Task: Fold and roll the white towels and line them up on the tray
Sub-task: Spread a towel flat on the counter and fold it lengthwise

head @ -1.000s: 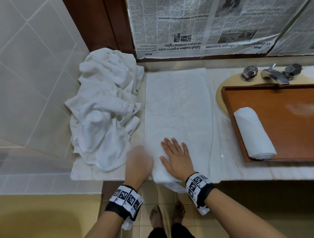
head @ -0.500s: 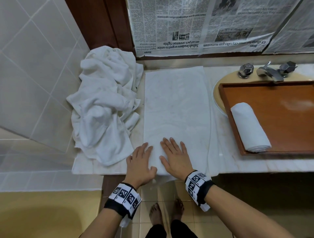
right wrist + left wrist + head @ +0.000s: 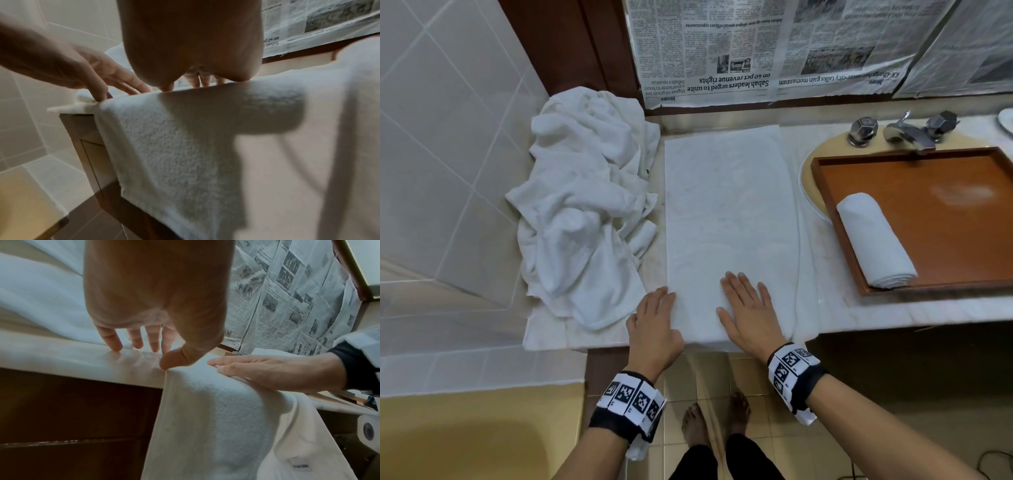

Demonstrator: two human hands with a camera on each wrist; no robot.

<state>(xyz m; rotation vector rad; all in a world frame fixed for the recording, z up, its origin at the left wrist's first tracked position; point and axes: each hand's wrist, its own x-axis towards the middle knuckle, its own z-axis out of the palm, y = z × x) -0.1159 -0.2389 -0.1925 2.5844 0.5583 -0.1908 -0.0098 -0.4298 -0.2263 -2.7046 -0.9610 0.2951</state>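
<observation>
A folded white towel (image 3: 726, 212) lies as a long flat strip on the marble counter, and its near end hangs over the front edge (image 3: 205, 418) (image 3: 185, 146). My right hand (image 3: 748, 305) rests flat on the towel near that edge, fingers straight. My left hand (image 3: 654, 315) is spread at the towel's left border; its fingertips (image 3: 115, 345) touch the counter and the thumb touches the towel's edge. One rolled white towel (image 3: 873, 240) lies at the left end of the wooden tray (image 3: 945, 164).
A heap of loose white towels (image 3: 585, 212) fills the counter's left end against the tiled wall. The tray sits over the sink beneath a chrome faucet (image 3: 907, 133). Newspaper (image 3: 756, 51) covers the wall behind. My bare feet stand on the floor tiles below.
My left hand has come down from a blurred, moving pose and spread out at the towel's left edge. The right hand has stayed flat on the towel.
</observation>
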